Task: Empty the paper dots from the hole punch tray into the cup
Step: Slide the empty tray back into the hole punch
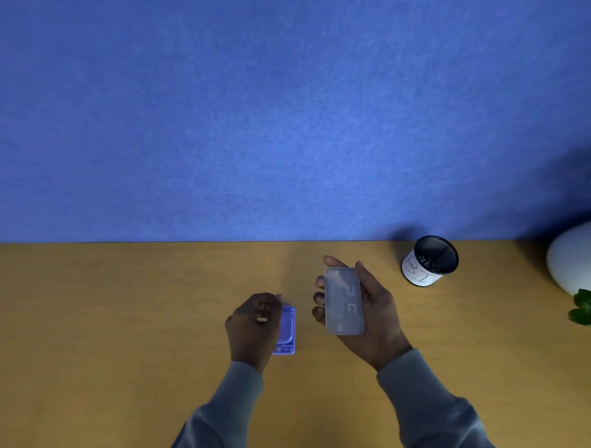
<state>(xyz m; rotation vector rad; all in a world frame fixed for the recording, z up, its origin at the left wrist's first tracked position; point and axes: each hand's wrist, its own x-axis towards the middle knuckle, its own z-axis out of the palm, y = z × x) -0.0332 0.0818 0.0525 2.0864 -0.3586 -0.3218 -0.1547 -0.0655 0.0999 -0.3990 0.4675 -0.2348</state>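
My right hand (pixel 368 308) holds a clear, pale grey plastic tray (pixel 343 305) flat in its palm, above the wooden desk and left of the cup. The cup (pixel 429 262) is white outside and dark inside, with small pale specks visible on its inner wall; it stands near the desk's back edge, apart from my right hand. My left hand (pixel 254 325) is curled on the left side of the blue hole punch body (pixel 286 330), which lies on the desk. A ring shows on one of its fingers.
The wooden desk (pixel 113 334) ends at a blue felt partition (pixel 291 122) behind. A white rounded pot (pixel 577 260) with green leaves (pixel 588 309) sits at the far right edge.
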